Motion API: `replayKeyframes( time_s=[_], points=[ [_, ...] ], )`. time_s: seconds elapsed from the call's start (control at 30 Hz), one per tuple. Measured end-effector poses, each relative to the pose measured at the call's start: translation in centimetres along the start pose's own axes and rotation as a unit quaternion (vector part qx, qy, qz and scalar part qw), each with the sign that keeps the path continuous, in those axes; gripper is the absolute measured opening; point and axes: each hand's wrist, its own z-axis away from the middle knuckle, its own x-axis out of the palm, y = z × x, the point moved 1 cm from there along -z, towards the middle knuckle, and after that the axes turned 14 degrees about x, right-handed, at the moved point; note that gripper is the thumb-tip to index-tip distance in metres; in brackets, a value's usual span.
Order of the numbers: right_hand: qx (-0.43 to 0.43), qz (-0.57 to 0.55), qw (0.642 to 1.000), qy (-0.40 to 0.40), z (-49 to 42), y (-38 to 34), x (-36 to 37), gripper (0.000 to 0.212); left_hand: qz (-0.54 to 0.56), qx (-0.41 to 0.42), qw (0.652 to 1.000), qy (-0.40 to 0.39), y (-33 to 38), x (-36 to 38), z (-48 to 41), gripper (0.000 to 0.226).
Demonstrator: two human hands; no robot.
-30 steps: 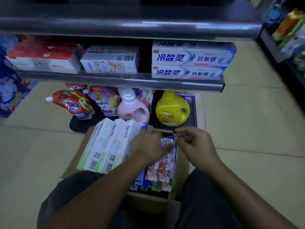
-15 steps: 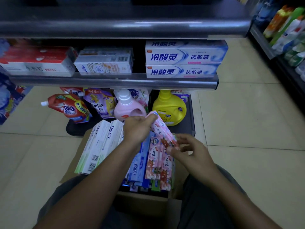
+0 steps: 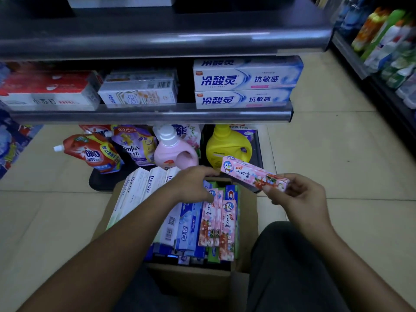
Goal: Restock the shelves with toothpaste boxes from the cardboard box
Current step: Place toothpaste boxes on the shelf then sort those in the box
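My right hand (image 3: pixel 301 199) pinches the right end of a pink toothpaste box (image 3: pixel 252 175) and holds it level above the far right corner of the cardboard box (image 3: pixel 191 280). My left hand (image 3: pixel 193 185) hovers over the carton with loosely curled fingers, just left of the pink box and apart from it. Its thumb lies by the tops of more pink boxes (image 3: pixel 217 224) standing in the carton. Blue boxes (image 3: pixel 189 224) and white "Doctor" boxes (image 3: pixel 139 194) fill the rest. The shelf (image 3: pixel 157 115) above holds white-and-blue toothpaste boxes (image 3: pixel 245 79).
Under the shelf stand a pink bottle (image 3: pixel 173 152), a yellow bottle (image 3: pixel 225 149) and detergent pouches (image 3: pixel 94 154). On the shelf's left lie red-and-white boxes (image 3: pixel 49 91) and pale boxes (image 3: pixel 139 91). Another rack with bottles (image 3: pixel 387 41) lines the right. My knees flank the carton on the tiled floor.
The pink box was lifted out of the carton by my left hand and passed to my right hand, which now holds it alone. My left hand has dropped back over the carton.
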Motion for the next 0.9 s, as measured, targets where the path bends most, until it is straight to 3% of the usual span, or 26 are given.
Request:
replayKeyframes(
  time_s=[0.07,0.13,0.23,0.37,0.5,0.57,0.67,0.83,0.9],
  points=[
    [-0.006,0.009,1.0,-0.002,0.3,-0.2,-0.6,0.025,-0.104,0.005,0.985,-0.136,0.1,0.5,-1.0,0.099],
    [-0.009,0.013,1.0,-0.004,0.6,-0.3,-0.9,0.026,-0.162,-0.014,0.968,-0.191,0.0,0.9,-1.8,0.104],
    [-0.008,0.016,1.0,-0.004,1.0,-0.4,-1.1,0.026,-0.169,-0.019,0.971,-0.167,-0.6,1.0,-2.2,0.097],
    [-0.007,0.005,1.0,-0.007,1.1,-0.5,-1.1,0.027,-0.099,-0.012,0.988,-0.121,-1.6,0.6,-1.6,0.083],
    [-0.007,-0.033,0.999,-0.011,0.9,-1.7,-0.7,0.032,0.083,0.011,0.996,-0.018,-2.1,-1.3,-0.5,0.044],
    [-0.015,-0.055,0.998,-0.013,0.8,-3.1,-0.4,0.036,0.238,0.034,0.969,0.047,-1.3,-2.9,0.8,0.029],
    [-0.045,-0.083,0.995,-0.023,1.0,-6.2,0.2,0.034,0.393,0.052,0.907,0.14,0.6,-5.4,3.0,0.026],
    [-0.119,-0.115,0.986,-0.034,1.1,-12.9,0.8,0.044,0.538,0.089,0.788,0.286,5.8,-11.0,4.4,0.043],
    [-0.155,-0.138,0.978,-0.032,0.8,-15.7,0.9,0.048,0.511,0.136,0.78,0.335,8.4,-13.5,5.0,0.046]
  ],
)
